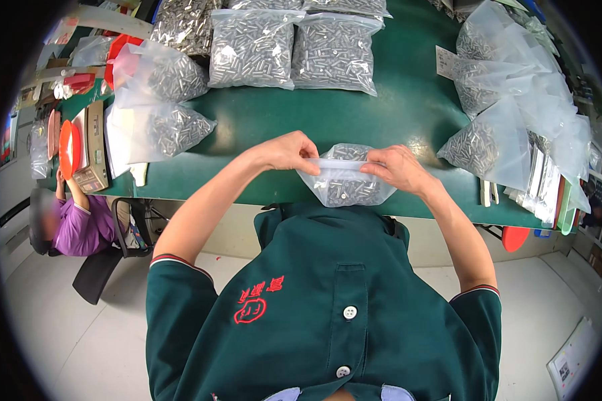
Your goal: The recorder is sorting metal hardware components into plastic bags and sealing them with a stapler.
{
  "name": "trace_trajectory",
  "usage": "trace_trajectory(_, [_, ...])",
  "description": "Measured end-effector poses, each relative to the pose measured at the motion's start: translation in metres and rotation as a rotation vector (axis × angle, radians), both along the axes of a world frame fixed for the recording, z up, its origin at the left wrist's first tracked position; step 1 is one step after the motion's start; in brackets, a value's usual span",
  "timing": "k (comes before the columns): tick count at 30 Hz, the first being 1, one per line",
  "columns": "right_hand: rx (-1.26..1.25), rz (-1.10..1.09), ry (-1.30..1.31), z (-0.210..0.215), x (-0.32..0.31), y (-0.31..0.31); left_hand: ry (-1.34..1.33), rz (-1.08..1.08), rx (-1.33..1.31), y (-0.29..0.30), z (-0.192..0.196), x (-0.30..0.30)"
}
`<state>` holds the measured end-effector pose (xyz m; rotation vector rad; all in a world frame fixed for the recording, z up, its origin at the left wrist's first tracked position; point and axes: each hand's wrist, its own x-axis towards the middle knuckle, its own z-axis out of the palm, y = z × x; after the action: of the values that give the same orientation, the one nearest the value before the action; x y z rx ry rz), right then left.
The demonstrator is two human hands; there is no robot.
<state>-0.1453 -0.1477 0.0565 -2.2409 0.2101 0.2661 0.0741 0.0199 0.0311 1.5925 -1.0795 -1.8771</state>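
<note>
A clear plastic bag (348,192) of small grey metal cylinders rests at the front edge of the green table. My left hand (293,152) pinches the left end of its top strip between thumb and fingers. At the strip's right end, my right hand (400,168) grips the plastic with the thumb along the strip. The strip runs nearly straight between both hands, with metal pieces showing on either side of it.
Filled flat bags (251,50) stand at the back of the green table (267,117). Open-topped bags of metal pieces lie left (174,130) and right (471,150). At far left, a person in purple (83,224) sits holding a red oval tray (69,148).
</note>
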Motion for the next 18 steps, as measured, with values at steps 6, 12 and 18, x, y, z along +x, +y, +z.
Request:
trace_trajectory(6, [0.062, -0.037, 0.053, -0.002, 0.001, -0.001, 0.129, 0.029, 0.061, -0.002, -0.013, 0.003])
trace_trajectory(12, [0.105, -0.080, 0.050, -0.011, -0.002, 0.000, 0.297, 0.160, 0.075, 0.011, -0.022, 0.014])
trace_trajectory(18, [-0.123, -0.122, -0.373, -0.037, -0.012, 0.012, 0.386, 0.264, 0.044, 0.022, -0.039, 0.004])
